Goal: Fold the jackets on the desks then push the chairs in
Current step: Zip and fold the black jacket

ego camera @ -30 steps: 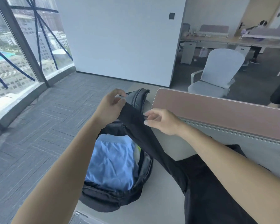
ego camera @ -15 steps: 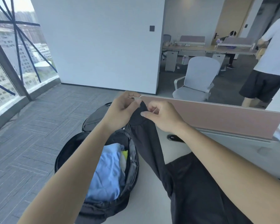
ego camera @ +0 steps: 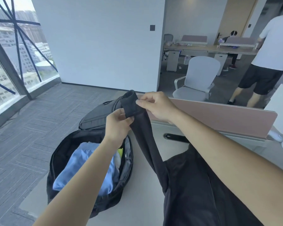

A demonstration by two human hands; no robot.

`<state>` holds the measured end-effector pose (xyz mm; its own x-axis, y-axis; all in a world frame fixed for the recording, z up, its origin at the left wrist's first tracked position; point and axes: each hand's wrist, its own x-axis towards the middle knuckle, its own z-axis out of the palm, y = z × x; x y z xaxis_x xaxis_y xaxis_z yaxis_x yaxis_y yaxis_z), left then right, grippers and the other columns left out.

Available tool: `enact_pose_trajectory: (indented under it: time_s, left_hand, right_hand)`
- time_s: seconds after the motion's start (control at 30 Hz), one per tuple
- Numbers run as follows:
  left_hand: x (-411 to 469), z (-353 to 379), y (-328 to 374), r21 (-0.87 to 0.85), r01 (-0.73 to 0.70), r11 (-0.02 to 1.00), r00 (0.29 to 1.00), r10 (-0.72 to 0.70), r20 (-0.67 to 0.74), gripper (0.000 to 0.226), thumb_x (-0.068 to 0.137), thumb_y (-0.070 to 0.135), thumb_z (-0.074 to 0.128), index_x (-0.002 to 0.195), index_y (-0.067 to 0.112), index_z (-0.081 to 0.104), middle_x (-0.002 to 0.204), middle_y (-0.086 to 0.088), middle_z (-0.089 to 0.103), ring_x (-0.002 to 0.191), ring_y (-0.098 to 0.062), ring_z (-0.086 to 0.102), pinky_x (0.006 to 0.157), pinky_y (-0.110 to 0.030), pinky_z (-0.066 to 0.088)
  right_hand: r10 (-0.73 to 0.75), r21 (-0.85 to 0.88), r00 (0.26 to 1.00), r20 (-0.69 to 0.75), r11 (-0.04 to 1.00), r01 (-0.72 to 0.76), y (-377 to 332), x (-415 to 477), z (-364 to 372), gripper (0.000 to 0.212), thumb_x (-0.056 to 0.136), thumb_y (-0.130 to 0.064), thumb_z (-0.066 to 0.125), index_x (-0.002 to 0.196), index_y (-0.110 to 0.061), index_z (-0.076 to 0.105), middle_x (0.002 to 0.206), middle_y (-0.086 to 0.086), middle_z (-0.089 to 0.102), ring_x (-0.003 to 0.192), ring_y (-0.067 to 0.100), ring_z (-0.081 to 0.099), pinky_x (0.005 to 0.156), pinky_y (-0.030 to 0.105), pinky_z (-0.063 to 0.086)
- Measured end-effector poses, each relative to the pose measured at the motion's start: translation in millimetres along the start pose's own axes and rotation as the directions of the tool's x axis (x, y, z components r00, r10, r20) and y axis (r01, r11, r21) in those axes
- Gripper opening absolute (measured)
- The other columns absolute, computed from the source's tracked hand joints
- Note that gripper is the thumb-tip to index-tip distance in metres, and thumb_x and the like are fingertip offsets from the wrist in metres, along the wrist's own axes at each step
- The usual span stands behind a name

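The pale table [ego camera: 144,191] fills the lower middle of the frame. The black jacket [ego camera: 203,193] lies spread over its lower right part, partly covered by the right forearm. One sleeve [ego camera: 144,136] is lifted off the table and runs up toward the centre of the frame.

Just left of the jacket an open black backpack [ego camera: 95,119] takes up the table's left end, with a light blue garment [ego camera: 82,167] inside; the left forearm crosses over it. A pink divider panel [ego camera: 219,115] stands along the table's far edge. Beyond it, right of centre, a white chair [ego camera: 201,77] sits apart from the table. A person in a white shirt and black shorts [ego camera: 268,62] stands at the upper right.

The left hand [ego camera: 119,126] grips the sleeve just below the cuff [ego camera: 129,103]. The right hand [ego camera: 157,106] pinches the cuff's edge between thumb and forefinger. A dark oval slot [ego camera: 176,137] is set in the table beneath the right wrist.
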<state>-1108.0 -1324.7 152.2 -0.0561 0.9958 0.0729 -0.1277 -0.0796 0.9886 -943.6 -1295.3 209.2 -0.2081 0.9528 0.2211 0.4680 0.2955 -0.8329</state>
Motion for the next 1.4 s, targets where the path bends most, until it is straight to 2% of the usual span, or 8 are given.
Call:
enact_pose_trajectory:
  time_s: [0.17, 0.37, 0.53, 0.73, 0.9, 1.0, 1.13, 1.4]
  left_hand:
    - [-14, -14, -6, -0.119, 0.019, 0.993, 0.999, -0.022, -0.030, 0.039, 0.086, -0.023, 0.039, 0.108, 0.003, 0.057, 0.093, -0.015, 0.073, 0.089, -0.032, 0.069, 0.084, -0.046, 0.056]
    - [-28, -38, -11, -0.165, 0.045, 0.985, 0.996, -0.056, -0.063, 0.037, 0.079, -0.010, 0.055, 0.115, -0.003, 0.058, 0.097, -0.020, 0.068, 0.088, -0.036, 0.062, 0.079, -0.048, 0.046]
    - [-37, -46, -10, -0.128, 0.054, 0.990, 0.992, -0.068, -0.107, 0.021, 0.087, -0.006, 0.065, 0.107, -0.002, 0.067, 0.106, -0.022, 0.072, 0.094, -0.034, 0.070, 0.086, -0.044, 0.055]
    - [-40, -46, -7, -0.058, 0.077, 0.995, 0.993, -0.082, -0.084, 0.020, 0.091, 0.006, 0.068, 0.110, -0.001, 0.069, 0.110, -0.021, 0.072, 0.105, -0.038, 0.069, 0.097, -0.051, 0.054]
    - [-34, -40, -14, 0.062, 0.105, 0.993, 0.974, -0.090, -0.208, 0.047, 0.087, 0.040, 0.073, 0.096, -0.006, 0.068, 0.095, -0.010, 0.075, 0.091, -0.026, 0.072, 0.088, -0.042, 0.056]
    - [-29, -40, -18, 0.088, 0.148, 0.985, 0.967, -0.125, -0.220, 0.060, 0.072, 0.063, 0.073, 0.087, 0.005, 0.067, 0.089, -0.007, 0.071, 0.087, -0.022, 0.069, 0.094, -0.045, 0.055]
    - [-29, -37, -19, 0.024, 0.069, 0.997, 0.979, -0.063, -0.195, 0.028, 0.085, 0.036, 0.070, 0.095, 0.010, 0.075, 0.100, -0.009, 0.076, 0.102, -0.025, 0.071, 0.101, -0.051, 0.051]
    - [-11, -71, -36, 0.005, 0.067, 0.998, 0.974, -0.064, -0.219, 0.035, 0.078, -0.013, 0.055, 0.111, -0.002, 0.060, 0.086, -0.008, 0.069, 0.079, -0.023, 0.064, 0.077, -0.035, 0.053]
  right_hand:
    - [0.168, -0.046, 0.952, 0.256, 0.986, -0.162, 17, 13, 13, 0.049, 0.098, -0.011, 0.058, 0.145, -0.016, 0.045, 0.144, 0.002, 0.052, 0.128, 0.018, 0.052, 0.096, 0.028, 0.048]
    - [0.127, -0.075, 0.933, 0.337, 0.991, -0.108, 38, 22, 46, 0.019, 0.097, -0.021, 0.063, 0.106, -0.005, 0.069, 0.104, 0.009, 0.073, 0.089, 0.016, 0.064, 0.085, 0.038, 0.053]
    - [0.036, -0.240, 0.982, 0.187, 0.971, 0.010, 32, 28, 57, 0.034, 0.098, -0.032, 0.058, 0.077, -0.006, 0.056, 0.065, -0.003, 0.048, 0.060, 0.015, 0.041, 0.060, 0.031, 0.031]
    - [-0.032, -0.403, 0.994, 0.103, 0.913, 0.071, 31, 28, 58, 0.044, 0.101, -0.039, 0.052, 0.064, -0.016, 0.040, 0.060, -0.002, 0.042, 0.057, 0.021, 0.039, 0.053, 0.033, 0.027]
    - [-0.057, -0.315, 0.998, 0.037, 0.947, 0.066, 30, 25, 51, 0.029, 0.097, -0.039, 0.059, 0.087, -0.013, 0.064, 0.080, -0.001, 0.064, 0.072, 0.012, 0.055, 0.062, 0.027, 0.038]
    - [0.041, -0.253, 0.980, 0.196, 0.968, 0.010, 40, 8, 49, 0.028, 0.087, -0.046, 0.070, 0.089, -0.021, 0.057, 0.089, -0.008, 0.061, 0.080, 0.006, 0.056, 0.067, 0.025, 0.043]
    - [0.191, -0.434, 0.840, 0.508, 0.899, 0.057, 65, -17, 61, 0.028, 0.084, -0.041, 0.076, 0.086, -0.024, 0.055, 0.093, -0.005, 0.061, 0.083, 0.015, 0.058, 0.070, 0.030, 0.046]
    - [0.223, -0.204, 0.930, 0.293, 0.965, -0.167, 104, -7, 40, 0.019, 0.100, -0.021, 0.056, 0.083, -0.025, 0.064, 0.076, -0.006, 0.063, 0.070, 0.018, 0.056, 0.072, 0.036, 0.047]
